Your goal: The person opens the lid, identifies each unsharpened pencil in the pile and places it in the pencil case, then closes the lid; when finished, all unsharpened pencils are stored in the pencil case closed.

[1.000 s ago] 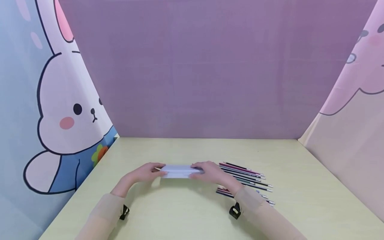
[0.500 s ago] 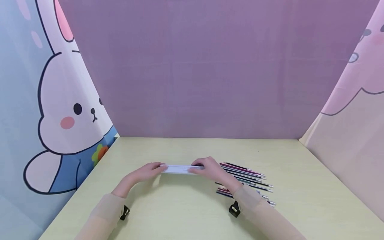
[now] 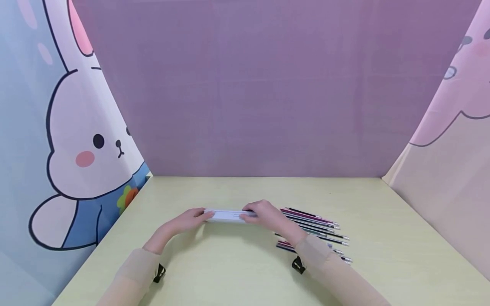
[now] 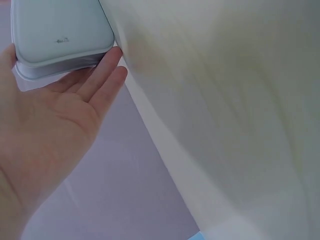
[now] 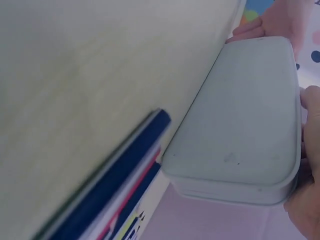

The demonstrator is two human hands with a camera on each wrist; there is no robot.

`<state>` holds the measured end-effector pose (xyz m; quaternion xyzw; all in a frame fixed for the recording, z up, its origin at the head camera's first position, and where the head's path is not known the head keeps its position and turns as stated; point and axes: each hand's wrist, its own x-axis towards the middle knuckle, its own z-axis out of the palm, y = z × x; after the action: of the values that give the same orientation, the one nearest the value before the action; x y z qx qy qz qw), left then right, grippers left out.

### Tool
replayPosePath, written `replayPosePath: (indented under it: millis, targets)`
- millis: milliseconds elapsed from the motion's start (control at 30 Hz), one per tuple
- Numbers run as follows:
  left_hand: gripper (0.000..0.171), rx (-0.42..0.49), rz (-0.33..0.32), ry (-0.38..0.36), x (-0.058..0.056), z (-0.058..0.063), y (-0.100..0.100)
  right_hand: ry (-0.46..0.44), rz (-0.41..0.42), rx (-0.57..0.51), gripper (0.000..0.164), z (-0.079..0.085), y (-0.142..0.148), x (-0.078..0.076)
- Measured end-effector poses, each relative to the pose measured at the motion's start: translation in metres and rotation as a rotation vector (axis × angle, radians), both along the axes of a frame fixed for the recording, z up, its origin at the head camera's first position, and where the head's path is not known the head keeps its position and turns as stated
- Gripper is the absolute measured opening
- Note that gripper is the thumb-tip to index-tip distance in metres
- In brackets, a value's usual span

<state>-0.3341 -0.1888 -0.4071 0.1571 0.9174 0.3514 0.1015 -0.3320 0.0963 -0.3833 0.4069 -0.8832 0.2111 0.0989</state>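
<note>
A pale white pencil case [image 3: 227, 216], a long box with rounded corners, is held crosswise between the two hands near the middle of the table. My left hand [image 3: 189, 219] grips its left end, thumb on the near side and fingers behind. At the right end, my right hand [image 3: 266, 217] holds it the same way. The case's flat, lightly marked face fills much of the right wrist view, and its corner shows beside the left palm [image 4: 60, 120] in the left wrist view. Whatever is inside the case is hidden.
Several pencils [image 3: 314, 223] lie side by side on the table [image 3: 237, 272], to the right of the case and partly under the right forearm. A purple backdrop [image 3: 260, 93] stands behind the table, with cartoon-printed cloths [image 3: 88, 170] at the sides.
The pencil case has tilted, so its visible face looks narrower than a second ago. The right hand has shifted slightly up, with its thumb now along the near edge. The pencils stay put.
</note>
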Motion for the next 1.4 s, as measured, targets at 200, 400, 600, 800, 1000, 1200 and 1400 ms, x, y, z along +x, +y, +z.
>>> replayPosePath:
  millis: [200, 400, 600, 800, 1000, 1200, 1400]
  targets:
    - [0.053, 0.017, 0.014, -0.021, -0.002, 0.001, 0.0, 0.185, 0.069, 0.057, 0.022, 0.001, -0.003, 0.001]
    - [0.054, 0.019, -0.008, -0.049, -0.003, 0.003, -0.002, 0.2, 0.06, 0.045, 0.022, 0.002, -0.004, 0.001]
    - [0.049, 0.041, -0.023, -0.073, -0.003, 0.002, -0.006, 0.121, 0.007, 0.013, 0.023, 0.0, -0.003, -0.002]
    - [0.069, 0.024, -0.02, -0.072, 0.0, 0.001, -0.004, 0.086, -0.027, -0.069, 0.021, -0.001, -0.001, -0.008]
    - [0.085, 0.067, -0.062, -0.088, -0.001, -0.002, -0.003, 0.065, -0.042, -0.217, 0.012, 0.002, 0.004, -0.017]
    - [0.097, 0.089, -0.094, -0.109, -0.001, -0.003, -0.002, 0.191, -0.042, -0.291, 0.009, 0.005, 0.012, -0.023]
    - [0.104, 0.092, -0.11, -0.109, 0.001, -0.004, -0.001, 0.312, -0.126, -0.286, 0.01, 0.005, 0.023, -0.025]
